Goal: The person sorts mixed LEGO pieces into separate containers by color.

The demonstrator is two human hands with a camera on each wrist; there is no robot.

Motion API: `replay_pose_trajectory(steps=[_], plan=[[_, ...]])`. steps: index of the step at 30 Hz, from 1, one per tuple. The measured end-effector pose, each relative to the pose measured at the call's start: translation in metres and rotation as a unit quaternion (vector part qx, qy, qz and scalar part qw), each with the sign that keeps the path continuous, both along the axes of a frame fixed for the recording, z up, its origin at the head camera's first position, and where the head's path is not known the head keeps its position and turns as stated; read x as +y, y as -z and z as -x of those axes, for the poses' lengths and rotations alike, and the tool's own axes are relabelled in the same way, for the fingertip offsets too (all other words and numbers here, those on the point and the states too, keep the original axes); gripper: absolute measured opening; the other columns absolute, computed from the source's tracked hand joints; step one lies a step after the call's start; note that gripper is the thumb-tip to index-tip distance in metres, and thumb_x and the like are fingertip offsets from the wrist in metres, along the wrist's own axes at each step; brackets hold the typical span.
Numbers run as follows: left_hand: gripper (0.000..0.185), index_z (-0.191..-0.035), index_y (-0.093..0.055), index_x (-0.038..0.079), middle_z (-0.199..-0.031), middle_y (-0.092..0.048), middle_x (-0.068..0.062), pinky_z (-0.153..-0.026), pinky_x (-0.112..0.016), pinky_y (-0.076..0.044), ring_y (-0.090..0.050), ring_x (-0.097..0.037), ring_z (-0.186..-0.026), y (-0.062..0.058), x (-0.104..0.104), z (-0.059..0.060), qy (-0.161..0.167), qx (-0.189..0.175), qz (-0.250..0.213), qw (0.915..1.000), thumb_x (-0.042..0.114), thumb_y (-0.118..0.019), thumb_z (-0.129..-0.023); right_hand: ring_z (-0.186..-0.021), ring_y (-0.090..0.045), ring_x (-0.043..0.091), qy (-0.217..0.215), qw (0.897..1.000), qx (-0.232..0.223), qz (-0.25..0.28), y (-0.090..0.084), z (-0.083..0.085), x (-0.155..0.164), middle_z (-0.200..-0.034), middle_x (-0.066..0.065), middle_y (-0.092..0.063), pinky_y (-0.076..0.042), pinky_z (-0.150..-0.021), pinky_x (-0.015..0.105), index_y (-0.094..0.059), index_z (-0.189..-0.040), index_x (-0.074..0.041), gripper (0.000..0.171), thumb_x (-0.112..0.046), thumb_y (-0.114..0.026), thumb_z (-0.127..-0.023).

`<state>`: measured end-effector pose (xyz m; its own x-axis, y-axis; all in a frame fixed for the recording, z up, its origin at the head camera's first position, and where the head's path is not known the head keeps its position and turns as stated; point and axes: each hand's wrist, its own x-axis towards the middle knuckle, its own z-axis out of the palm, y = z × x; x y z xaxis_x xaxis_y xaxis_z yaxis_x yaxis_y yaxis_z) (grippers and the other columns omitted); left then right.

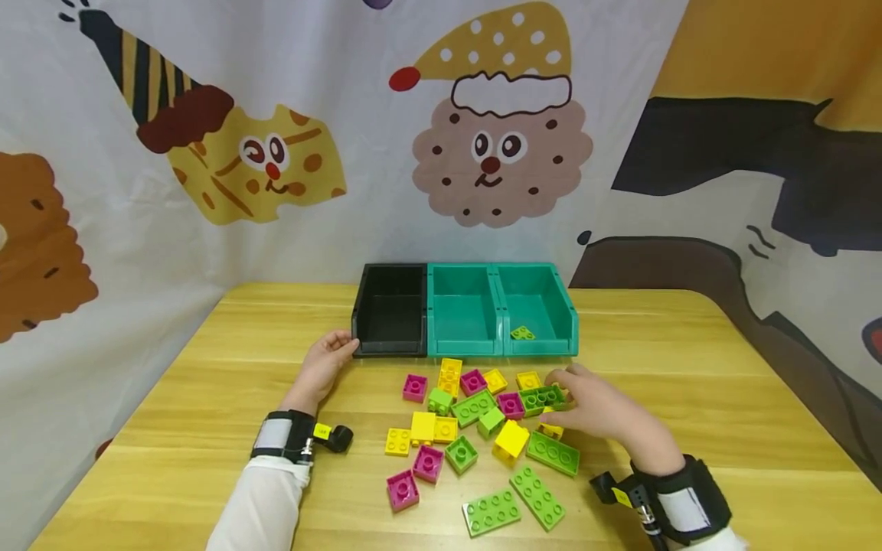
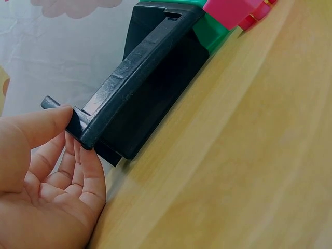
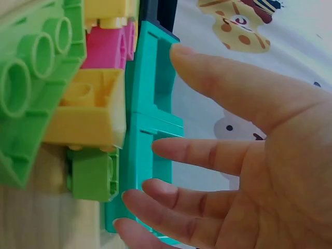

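Note:
My left hand [image 1: 341, 346] rests on the table at the front left corner of the black bin [image 1: 390, 306]. In the left wrist view the left hand [image 2: 78, 136] has its thumb on the bin's lip [image 2: 129, 78] and straight fingers just below it. My right hand [image 1: 561, 386] hovers over the brick pile, fingertips beside a long green brick [image 1: 543, 398]. The right wrist view shows the right hand [image 3: 166, 104] spread and holding nothing, next to a green brick [image 3: 31, 78] and a yellow brick [image 3: 88, 111].
Two teal bins [image 1: 463, 306] stand to the right of the black one. The right teal bin [image 1: 551, 295] holds one small yellow-green brick [image 1: 522, 333]. Several pink, yellow and green bricks [image 1: 475, 448] lie scattered on the wooden table [image 1: 207, 428]. A printed cloth hangs behind.

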<state>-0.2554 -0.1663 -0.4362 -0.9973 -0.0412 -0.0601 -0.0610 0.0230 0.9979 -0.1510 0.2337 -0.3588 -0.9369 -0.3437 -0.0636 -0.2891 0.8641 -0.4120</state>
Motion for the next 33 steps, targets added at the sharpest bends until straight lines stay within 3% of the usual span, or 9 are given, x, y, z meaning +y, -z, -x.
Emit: replay_pose_trajectory(steps=[8, 21, 33], plan=[[0.021, -0.111, -0.05, -0.002, -0.084, -0.049, 0.008, -0.07, -0.016, -0.042, -0.047, -0.004, -0.078, 0.001, -0.001, -0.001, 0.004, -0.002, 0.002, 1.0, 0.008, -0.056, -0.094, -0.07, -0.045, 0.016, 0.002, 0.999, -0.032, -0.033, 0.009, -0.002, -0.009, -0.088, 0.004, -0.051, -0.041, -0.061, 0.029, -0.063, -0.105, -0.009, 0.045, -0.029, -0.082, -0.071], [0.02, -0.11, -0.051, -0.002, -0.081, -0.053, 0.011, -0.07, -0.017, -0.043, -0.048, -0.003, -0.077, 0.003, 0.0, 0.002, -0.002, 0.002, -0.001, 1.0, 0.007, -0.057, -0.094, -0.075, -0.046, 0.017, 0.008, 0.998, -0.022, -0.052, 0.018, -0.002, -0.016, -0.092, 0.005, -0.051, -0.045, -0.067, 0.032, -0.064, -0.103, -0.009, 0.036, -0.014, -0.081, -0.071], [0.024, -0.114, -0.049, -0.003, -0.085, -0.05, 0.009, -0.07, -0.016, -0.042, -0.047, -0.003, -0.079, 0.0, -0.001, 0.0, 0.005, -0.002, 0.009, 0.9999, 0.009, -0.056, -0.094, -0.073, -0.045, 0.016, 0.002, 0.999, -0.01, -0.045, 0.014, -0.004, -0.017, -0.087, 0.003, -0.05, -0.043, -0.066, 0.031, -0.062, -0.097, -0.007, 0.027, -0.005, -0.077, -0.074]])
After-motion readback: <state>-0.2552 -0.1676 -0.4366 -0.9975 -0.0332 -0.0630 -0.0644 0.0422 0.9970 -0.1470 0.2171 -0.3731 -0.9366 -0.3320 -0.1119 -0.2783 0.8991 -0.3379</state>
